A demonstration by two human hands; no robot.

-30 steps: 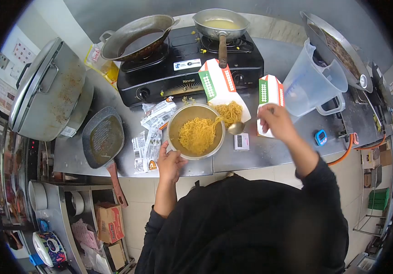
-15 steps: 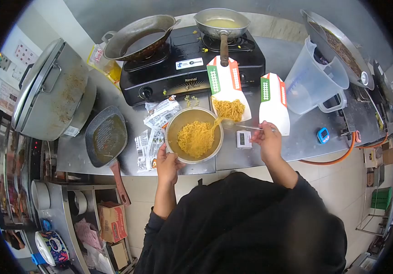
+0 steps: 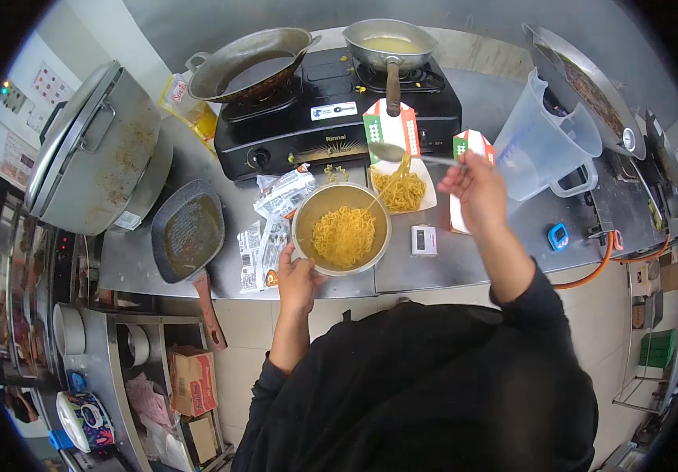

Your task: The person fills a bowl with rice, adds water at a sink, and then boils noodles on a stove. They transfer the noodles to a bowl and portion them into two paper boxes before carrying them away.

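Note:
My left hand grips the near left rim of a metal bowl, which holds yellow noodles. In my right hand is a metal spoon, its head raised above an open paper takeaway box. A portion of noodles lies in that box, and a few strands stretch up toward the spoon and across to the bowl's rim. Partly hidden behind my right hand is a second paper box. A small white timer sits beside the bowl.
Behind stands a black two-burner stove carrying a dark wok and a saucepan. Torn noodle packets and a square grill pan lie left. A plastic jug and blue timer are right.
My right hand has lifted the spoon up and away from the gap beside the bowl to above the box. The noodle bundle between bowl and box has thinned to a few strands.

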